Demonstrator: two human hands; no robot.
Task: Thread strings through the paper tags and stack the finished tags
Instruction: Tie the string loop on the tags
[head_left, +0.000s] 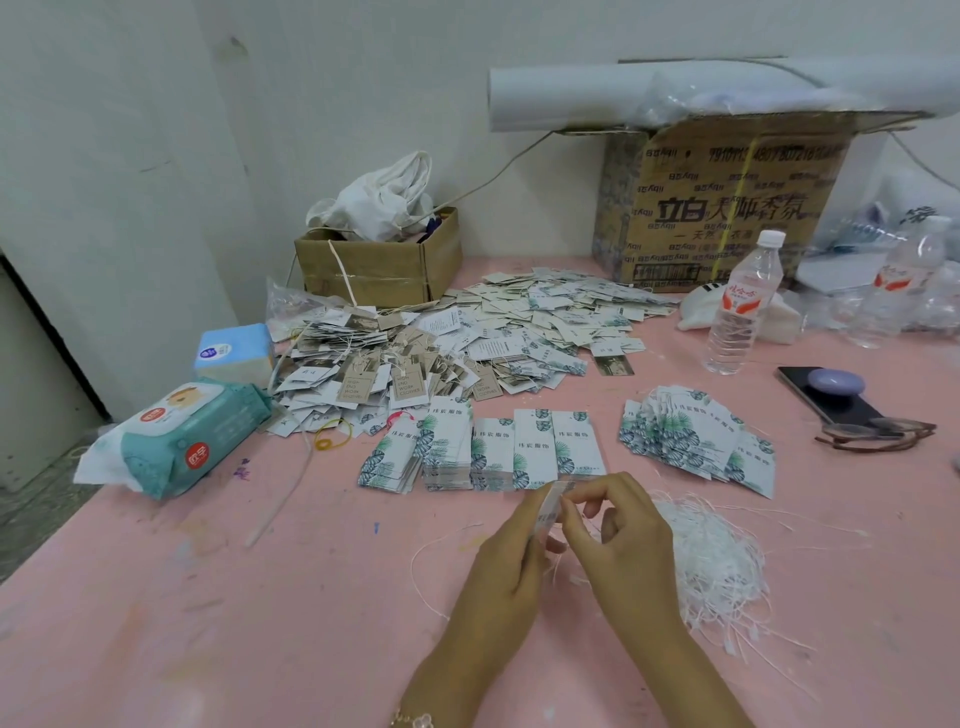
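Biggest readable thing is the big cardboard box (727, 208): "立白" in fat black characters on its front, more characters beside that which I can't make out, and a number along the top starting "79101", the rest smeared. Well in front of the box and to its left, the leaf-print tags (535, 447) carry four characters, looks like "伟宏服饰". Further left of those, the brown kraft tags (356, 387) say "HIGH END WORK CLOTHES". Water bottle (743, 306) right in front of the box has a red script label, unreadable.

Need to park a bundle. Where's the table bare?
Near-left table, between wet-wipes pack and left hand; a smaller patch between water bottle and fanned tags. Crowded: tag heap behind, string pile beside the right hand.
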